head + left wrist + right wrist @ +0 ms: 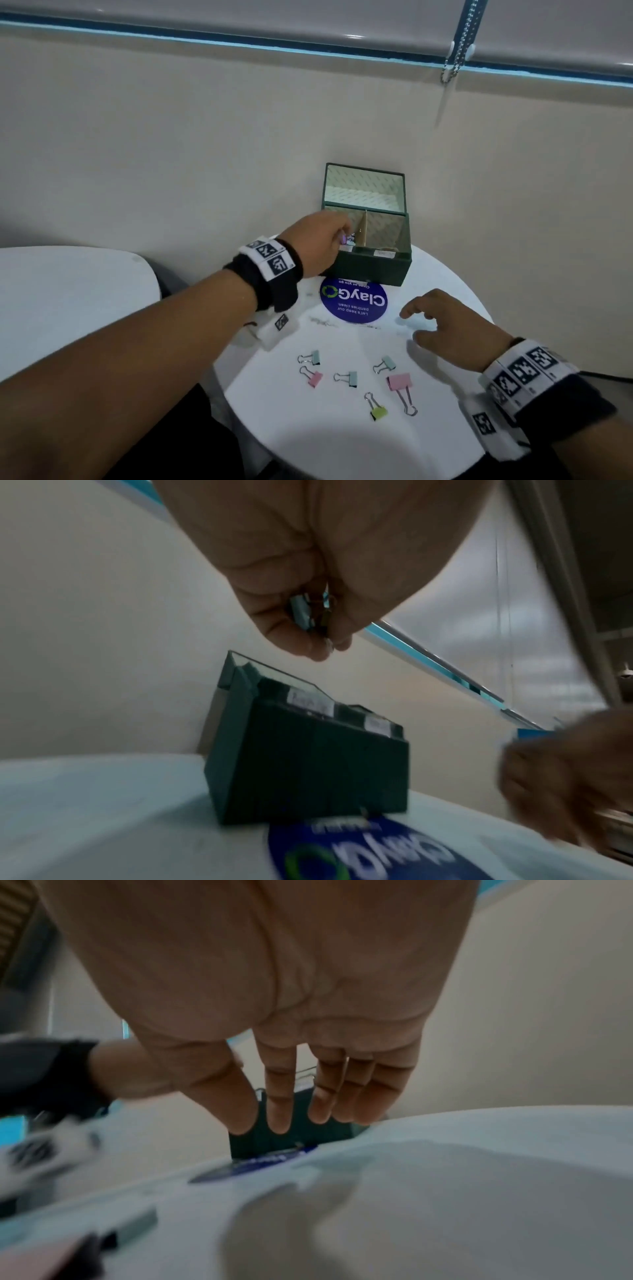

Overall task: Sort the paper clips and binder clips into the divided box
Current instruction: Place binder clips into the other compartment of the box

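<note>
Left hand raised over the left compartment of the dark green divided box, fingers curled tight around small binder clips, teal painted metal and wire loops just showing between the fingertips; exact count hidden inside the fist. Directly below and just beyond that hand, box of matte card with a patterned pale lining, hinged lid standing upright against the wall, a thin cardboard divider splitting the inside in two, small white labels on the front rim. Right hand low over the smooth white round desk, palm down, fingers loose, slightly spread and holding nothing. Just left of this hand's fingertips, a glossy round blue sticker with white lettering, touching the front foot of the box. Between that sticker and the nearer clips, thin silvery wire paper clips, blurred and hard to count. Nearer the body than the right hand, six binder clips scattered flat and apart: three small teal ones, a small pink one, a small lime-green one, and a larger pink one with long wire handles folded outward.
</note>
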The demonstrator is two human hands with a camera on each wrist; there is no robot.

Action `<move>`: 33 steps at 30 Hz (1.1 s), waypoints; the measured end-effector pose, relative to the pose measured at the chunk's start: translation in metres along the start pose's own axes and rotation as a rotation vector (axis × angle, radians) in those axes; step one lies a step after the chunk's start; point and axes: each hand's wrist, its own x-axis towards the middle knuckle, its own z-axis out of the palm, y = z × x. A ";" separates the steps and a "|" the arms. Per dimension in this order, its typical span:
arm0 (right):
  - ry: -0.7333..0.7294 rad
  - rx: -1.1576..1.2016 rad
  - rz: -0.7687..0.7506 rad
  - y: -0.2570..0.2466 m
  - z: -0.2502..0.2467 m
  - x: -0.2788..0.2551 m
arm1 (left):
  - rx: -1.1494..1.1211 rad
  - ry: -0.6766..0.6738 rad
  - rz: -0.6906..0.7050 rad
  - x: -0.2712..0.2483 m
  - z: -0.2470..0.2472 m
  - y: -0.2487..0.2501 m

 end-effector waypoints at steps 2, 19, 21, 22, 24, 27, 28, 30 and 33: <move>-0.035 -0.048 -0.015 0.000 0.005 0.000 | 0.080 -0.008 0.017 0.022 0.000 0.002; -0.140 0.000 -0.076 -0.021 0.025 0.002 | 0.138 -0.100 0.033 -0.020 -0.014 -0.038; -0.103 -0.015 -0.078 -0.021 0.026 0.001 | 0.250 -0.333 0.045 -0.033 -0.012 -0.034; -0.081 -0.007 -0.078 -0.021 0.026 0.001 | 0.304 -0.433 0.068 -0.039 -0.007 -0.032; -0.030 0.012 -0.098 -0.022 0.026 0.001 | 0.391 -0.555 0.116 -0.045 0.006 -0.027; 0.020 0.060 -0.153 -0.023 0.026 0.004 | 0.482 -0.615 0.145 -0.042 0.022 -0.024; 0.019 0.063 -0.162 -0.024 0.026 0.005 | 0.494 -0.619 0.158 -0.041 0.024 -0.022; -0.009 0.043 -0.165 -0.027 0.026 0.007 | 0.514 -0.604 0.230 -0.039 0.027 -0.020; -0.091 0.074 -0.155 -0.035 0.023 0.002 | 0.502 -0.558 0.238 -0.043 0.028 -0.017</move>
